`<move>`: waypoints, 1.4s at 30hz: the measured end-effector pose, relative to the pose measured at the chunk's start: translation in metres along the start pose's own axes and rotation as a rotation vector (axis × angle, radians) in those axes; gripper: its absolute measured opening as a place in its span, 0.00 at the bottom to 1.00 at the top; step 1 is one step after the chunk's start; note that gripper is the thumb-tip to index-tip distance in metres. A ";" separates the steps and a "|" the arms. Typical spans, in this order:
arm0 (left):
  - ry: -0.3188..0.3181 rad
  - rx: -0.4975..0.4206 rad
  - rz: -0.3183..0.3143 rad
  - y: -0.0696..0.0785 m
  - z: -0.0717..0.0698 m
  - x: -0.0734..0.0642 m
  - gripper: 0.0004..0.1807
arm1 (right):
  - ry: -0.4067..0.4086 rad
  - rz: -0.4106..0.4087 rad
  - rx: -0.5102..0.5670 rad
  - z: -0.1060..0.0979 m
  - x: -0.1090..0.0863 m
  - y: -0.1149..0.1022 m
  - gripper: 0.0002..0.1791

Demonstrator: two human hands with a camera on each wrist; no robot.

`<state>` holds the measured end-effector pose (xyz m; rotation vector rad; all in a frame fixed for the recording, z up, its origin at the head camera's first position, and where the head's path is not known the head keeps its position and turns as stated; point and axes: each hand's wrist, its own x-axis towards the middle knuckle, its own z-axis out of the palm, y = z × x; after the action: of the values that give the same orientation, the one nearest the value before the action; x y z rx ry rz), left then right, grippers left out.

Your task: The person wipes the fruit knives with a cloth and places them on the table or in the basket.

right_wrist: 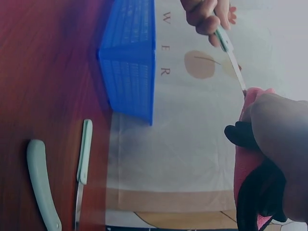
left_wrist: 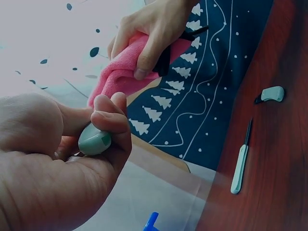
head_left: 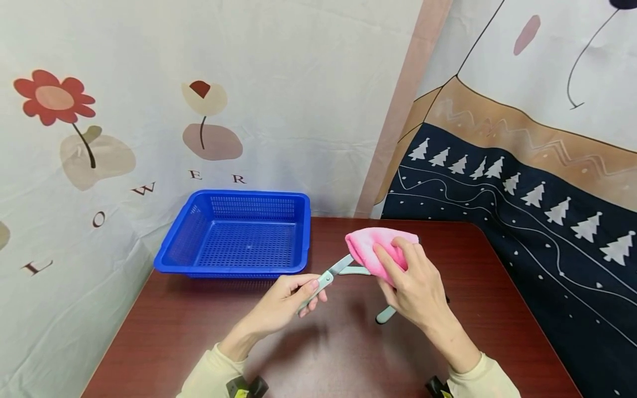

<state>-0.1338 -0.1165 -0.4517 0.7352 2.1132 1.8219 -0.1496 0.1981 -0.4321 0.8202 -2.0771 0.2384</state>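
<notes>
My left hand [head_left: 285,305] grips the pale green handle of a knife [head_left: 325,279], its blade pointing up and to the right. A pink cloth [head_left: 369,249] is pinched in my right hand [head_left: 417,284], and the far end of the blade disappears behind it. In the right wrist view the bare part of the blade [right_wrist: 236,66] runs to the cloth's edge; the tip is hidden. Below the right hand, a second knife [right_wrist: 84,153] with a matching handle lies on the table. Nearer me is another pale green handle [right_wrist: 40,180], partly covered by the hand in the head view.
A blue perforated plastic basket [head_left: 234,273] stands at the back left of the brown table [head_left: 199,331]. Behind it hangs a white printed cloth [head_left: 308,83]. A dark cloth with white trees [head_left: 517,237] hangs along the right side.
</notes>
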 end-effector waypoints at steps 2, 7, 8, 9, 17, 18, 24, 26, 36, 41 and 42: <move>-0.002 0.003 -0.003 0.000 -0.001 0.000 0.19 | -0.001 0.013 -0.007 -0.001 -0.001 0.003 0.24; -0.016 0.000 -0.010 0.002 -0.001 -0.001 0.19 | -0.032 0.054 -0.040 -0.005 -0.004 0.011 0.28; -0.020 -0.002 -0.011 0.002 -0.002 -0.001 0.19 | -0.032 0.058 -0.044 -0.006 -0.004 0.012 0.29; -0.021 -0.005 -0.013 0.003 -0.002 -0.001 0.19 | -0.030 0.062 -0.047 -0.006 -0.004 0.013 0.30; 0.000 -0.010 -0.017 0.002 -0.001 -0.002 0.19 | 0.072 0.067 -0.026 -0.008 -0.002 0.011 0.26; 0.006 -0.009 -0.017 0.001 -0.001 -0.002 0.19 | 0.083 0.063 -0.019 -0.009 -0.001 0.009 0.25; 0.032 -0.007 -0.015 0.001 -0.001 -0.002 0.19 | 0.173 -0.043 0.039 -0.011 0.008 -0.009 0.22; 0.033 -0.011 -0.016 0.001 -0.001 -0.002 0.19 | 0.192 -0.091 0.067 -0.009 0.010 -0.016 0.20; 0.007 0.011 0.107 -0.001 0.000 0.000 0.18 | 0.107 -0.276 0.188 0.003 0.011 -0.046 0.20; 0.010 0.013 0.112 -0.002 0.001 0.001 0.17 | 0.056 -0.306 0.179 0.007 0.008 -0.048 0.21; 0.011 0.016 0.110 -0.002 0.001 0.001 0.17 | 0.050 -0.304 0.174 0.007 0.007 -0.048 0.21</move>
<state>-0.1339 -0.1151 -0.4536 0.8629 2.1352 1.8704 -0.1272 0.1548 -0.4371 1.2091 -1.8733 0.2719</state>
